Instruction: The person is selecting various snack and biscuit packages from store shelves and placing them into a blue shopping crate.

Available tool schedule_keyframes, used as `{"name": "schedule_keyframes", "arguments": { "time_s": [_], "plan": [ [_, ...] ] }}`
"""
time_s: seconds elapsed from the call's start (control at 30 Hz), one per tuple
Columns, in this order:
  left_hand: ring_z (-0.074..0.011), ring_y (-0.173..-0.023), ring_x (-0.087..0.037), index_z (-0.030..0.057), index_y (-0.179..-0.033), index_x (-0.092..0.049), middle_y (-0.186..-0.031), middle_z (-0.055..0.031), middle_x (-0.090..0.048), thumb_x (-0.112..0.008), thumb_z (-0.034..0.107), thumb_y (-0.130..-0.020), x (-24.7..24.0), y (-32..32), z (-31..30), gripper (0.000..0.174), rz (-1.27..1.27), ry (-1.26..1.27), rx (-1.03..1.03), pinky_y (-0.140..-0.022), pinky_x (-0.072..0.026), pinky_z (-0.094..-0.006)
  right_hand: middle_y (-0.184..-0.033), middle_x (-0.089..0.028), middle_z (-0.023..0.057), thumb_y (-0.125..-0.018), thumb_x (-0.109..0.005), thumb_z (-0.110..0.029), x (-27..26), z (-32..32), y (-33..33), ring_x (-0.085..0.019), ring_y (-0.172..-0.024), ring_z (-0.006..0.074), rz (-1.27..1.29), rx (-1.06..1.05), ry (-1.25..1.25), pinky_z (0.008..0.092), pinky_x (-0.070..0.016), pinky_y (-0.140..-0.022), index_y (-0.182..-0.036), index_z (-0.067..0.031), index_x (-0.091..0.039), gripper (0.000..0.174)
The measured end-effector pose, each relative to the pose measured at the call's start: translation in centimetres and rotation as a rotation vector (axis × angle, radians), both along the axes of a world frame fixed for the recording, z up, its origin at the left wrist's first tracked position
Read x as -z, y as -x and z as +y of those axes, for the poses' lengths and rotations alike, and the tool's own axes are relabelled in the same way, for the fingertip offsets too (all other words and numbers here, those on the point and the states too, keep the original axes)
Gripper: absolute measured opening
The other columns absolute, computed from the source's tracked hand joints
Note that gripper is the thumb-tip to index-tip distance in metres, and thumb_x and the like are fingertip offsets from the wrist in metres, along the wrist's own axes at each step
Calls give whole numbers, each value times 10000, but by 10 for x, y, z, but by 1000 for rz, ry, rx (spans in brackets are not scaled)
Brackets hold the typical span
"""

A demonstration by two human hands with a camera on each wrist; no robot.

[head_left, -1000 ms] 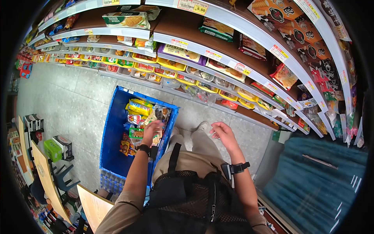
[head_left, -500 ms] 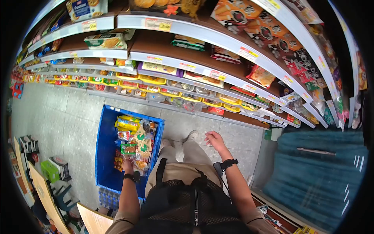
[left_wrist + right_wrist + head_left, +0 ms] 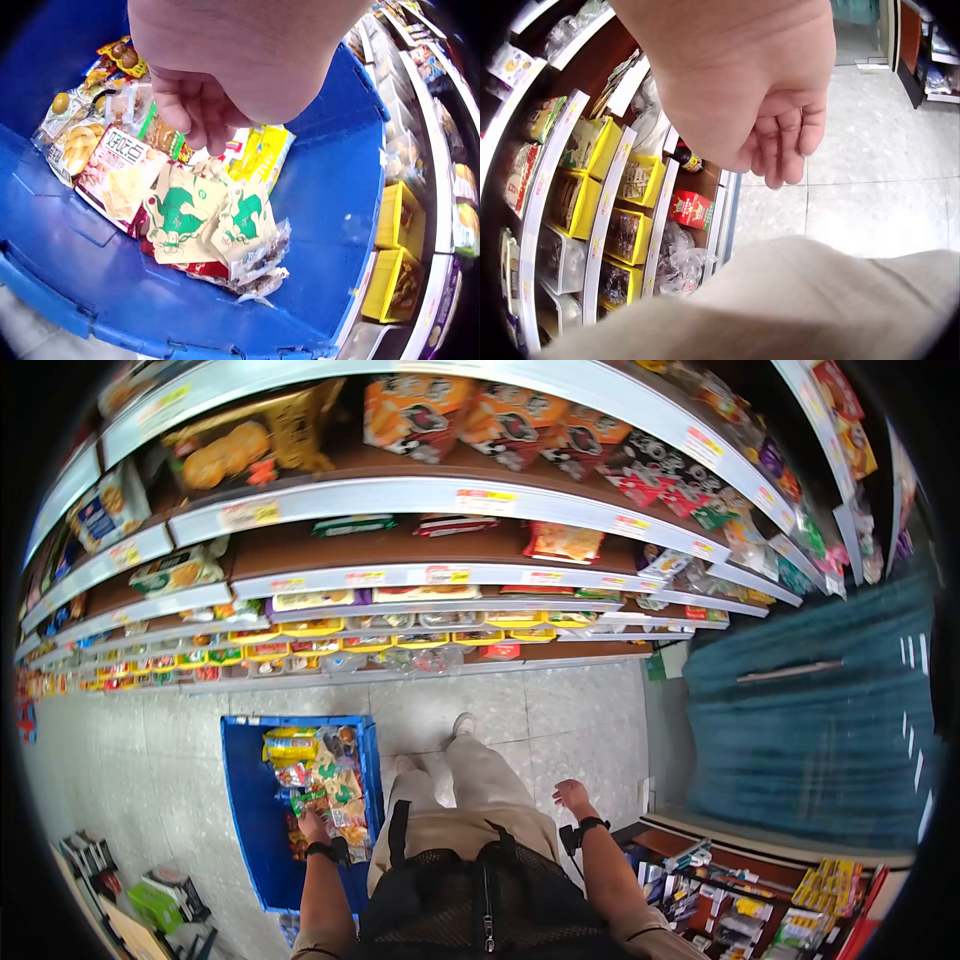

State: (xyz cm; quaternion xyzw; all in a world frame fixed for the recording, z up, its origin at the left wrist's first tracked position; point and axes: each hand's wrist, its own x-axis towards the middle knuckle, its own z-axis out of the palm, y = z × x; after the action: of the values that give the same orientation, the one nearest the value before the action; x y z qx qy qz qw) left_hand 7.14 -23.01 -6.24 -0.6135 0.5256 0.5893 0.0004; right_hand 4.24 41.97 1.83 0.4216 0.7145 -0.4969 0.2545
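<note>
Loosely bent, the left hand point(image 3: 312, 826) is over the snack packs inside a blue crate point(image 3: 245, 810). In the left wrist view, that hand point(image 3: 202, 112) hangs by a green-edged clear pack point(image 3: 163, 136), with nothing seen gripped; whether the fingertips touch a pack I cannot tell. Around it lie two beige packs with green drawings point(image 3: 178, 217), a white-and-red pack point(image 3: 120, 180) and a yellow pack point(image 3: 271, 154). The right hand point(image 3: 572, 795) hangs beside the body, fingers slightly curled and holding nothing; in the right wrist view this hand point(image 3: 780, 127) is over the floor.
Store shelves point(image 3: 350, 578) with snacks and yellow bins point(image 3: 634, 236) run along the far side. A teal curtain point(image 3: 810, 730) hangs at the right, above a rack of small goods point(image 3: 740, 910). Boxes point(image 3: 170, 900) stand at the lower left. The person's legs point(image 3: 480, 770) are beside the crate.
The left hand has lowered from above the crate's near side to the packs inside. The head view has shifted, showing more upper shelves and the right-hand rack. The right hand remains empty.
</note>
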Motion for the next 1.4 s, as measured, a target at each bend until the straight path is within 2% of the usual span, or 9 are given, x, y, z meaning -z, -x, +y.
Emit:
{"name": "schedule_keyframes", "arguments": {
  "time_s": [0.03, 0.17, 0.37, 0.53, 0.73, 0.87, 1.03, 1.17, 1.4],
  "plan": [
    [-145, -514, -548, 21, -889, -628, -750, -82, -643, -515, 235, -901, 39, 1, -8, 242, 55, 11, 0, -447, -421, -272, -793, -683, 139, -867, -576, -205, -4, 1, -3, -635, -581, 211, 7, 25, -6, 313, -475, -482, -985, 5, -617, 244],
    [-130, -538, -537, 17, -932, -617, -737, -72, -629, -492, 216, -909, 0, 58, 15, 236, 89, -84, 143, -452, -410, -262, -806, -680, 96, -877, -591, -228, -42, -8, -6, -612, -612, 158, 21, 79, 71, 278, -473, -530, -981, -19, -631, 236],
    [-114, -546, -527, 51, -980, -610, -714, -37, -607, -468, 211, -935, -49, 129, 56, 218, 159, 96, 362, -475, -394, -250, -825, -615, 5, -928, -583, -208, -201, 0, 91, -545, -723, 87, 63, -230, 543, 225, -443, -649, -998, -60, -642, 175],
    [-143, -554, -580, 19, -951, -636, -698, -76, -623, -498, 200, -895, -75, 133, 82, 234, 112, 213, 407, -457, -421, -271, -805, -590, -21, -967, -559, -239, -347, 31, 166, -523, -773, 62, 463, -807, 790, 237, -437, -696, -994, -51, -612, 197],
    [-130, -490, -543, 49, -924, -625, -665, -49, -609, -504, 212, -900, -109, 131, 142, 204, 20, 271, 477, -435, -408, -270, -837, -618, 6, -953, -567, -285, -237, 109, 235, -545, -778, 83, 344, -801, 544, 257, -453, -715, -975, -43, -629, 251],
    [-102, -470, -500, 65, -869, -594, -620, -26, -562, -490, 252, -945, -133, 155, 203, 227, 132, 232, 538, -417, -391, -243, -918, -661, 112, -899, -586, -276, -90, 125, 279, -620, -855, 237, 458, -742, -35, 333, -483, -770, -1015, -45, -623, 260],
    [-56, -522, -499, 68, -883, -610, -619, 12, -531, -468, 192, -983, -163, 141, 308, 213, 275, 265, 540, -451, -376, -203, -1240, -548, 257, -912, -531, -377, 8, 125, 317, -504, -1172, 410, 388, -807, -71, 429, -403, -1009, -1239, -21, -546, 483],
    [-62, -594, -542, 73, -994, -628, -713, -3, -613, -493, 191, -982, -186, 118, 361, 180, 259, 147, 522, -521, -398, -199, -1222, -569, 263, -909, -539, -362, 56, 130, 339, -501, -1187, 407, 421, -1132, -249, 451, -396, -1025, -1240, 26, -535, 510],
    [-69, -600, -548, 61, -987, -631, -730, -14, -616, -520, 213, -963, -114, -11, 383, 190, -62, 36, 266, -523, -400, -201, -1345, -472, 199, -912, -542, -361, 112, 110, 388, -425, -1265, 361, 474, -1100, -367, 404, -351, -1071, -1266, -30, -535, 485]
  ]
}}
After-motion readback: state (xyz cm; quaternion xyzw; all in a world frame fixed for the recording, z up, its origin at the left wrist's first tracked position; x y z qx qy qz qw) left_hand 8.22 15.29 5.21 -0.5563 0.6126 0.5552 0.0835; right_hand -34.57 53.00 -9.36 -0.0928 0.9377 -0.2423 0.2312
